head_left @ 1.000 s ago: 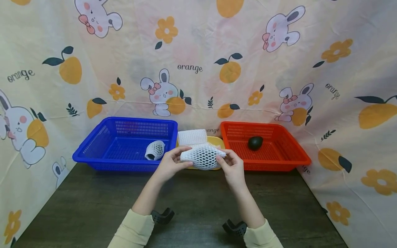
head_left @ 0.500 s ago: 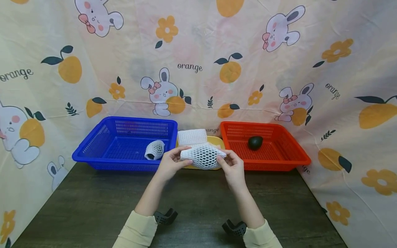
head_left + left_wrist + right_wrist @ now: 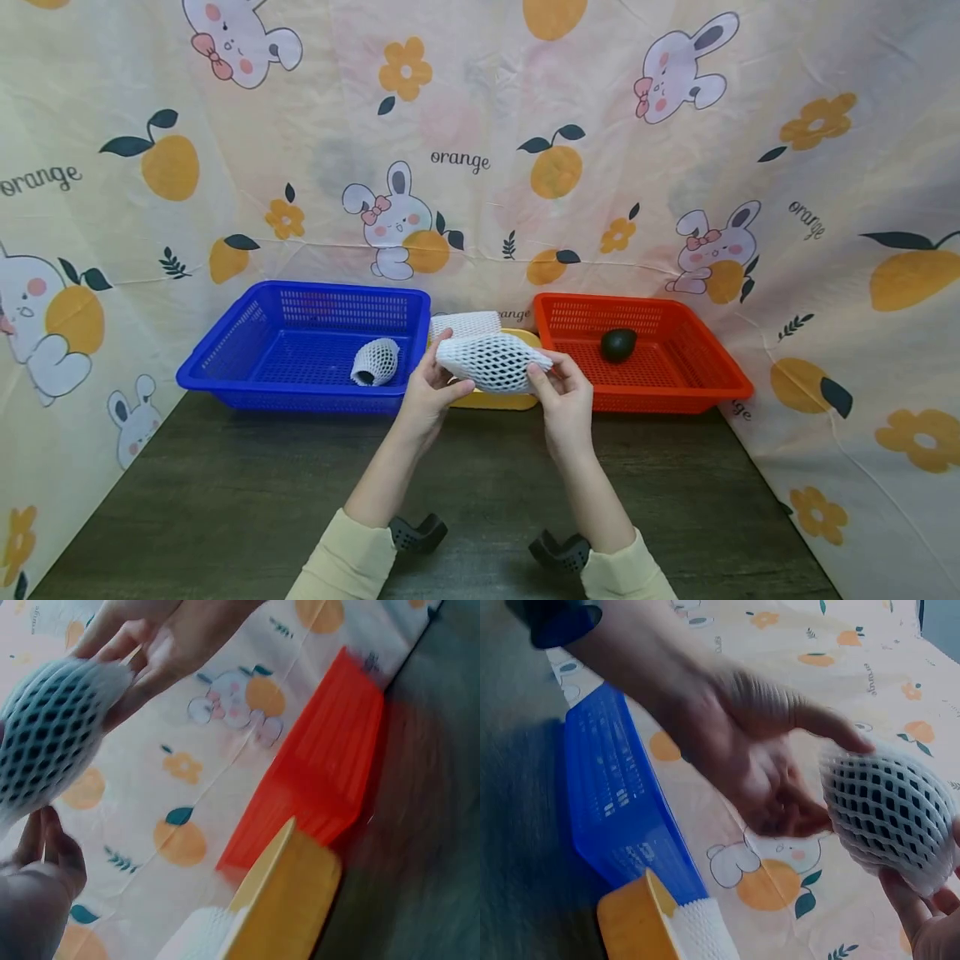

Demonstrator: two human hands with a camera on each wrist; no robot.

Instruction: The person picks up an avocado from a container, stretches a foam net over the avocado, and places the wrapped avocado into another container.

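A white foam fruit net [image 3: 491,362] with a dark, rounded fruit inside is held in the air between my hands, in front of the baskets. My left hand [image 3: 429,396] holds its left end, fingers behind and thumb below. At the right end, my right hand [image 3: 564,400] pinches the gathered mesh between thumb and fingers. Dark green shows through the stretched mesh in the right wrist view, where the left thumb [image 3: 840,733] lies along the net's edge. A dark green avocado [image 3: 618,345] lies bare in the red basket [image 3: 645,400].
On the left stands a blue basket [image 3: 292,400] with another netted fruit [image 3: 375,362] in it. Between the baskets, a yellow container [image 3: 495,402] bears more white foam nets [image 3: 465,322]. A printed cloth [image 3: 495,100] hangs behind the dark tabletop [image 3: 480,467].
The netted fruit has risen slightly and tilted, its left end higher. My left hand has turned and shifted a little to the right; the right hand keeps its pinch. The baskets stay put.
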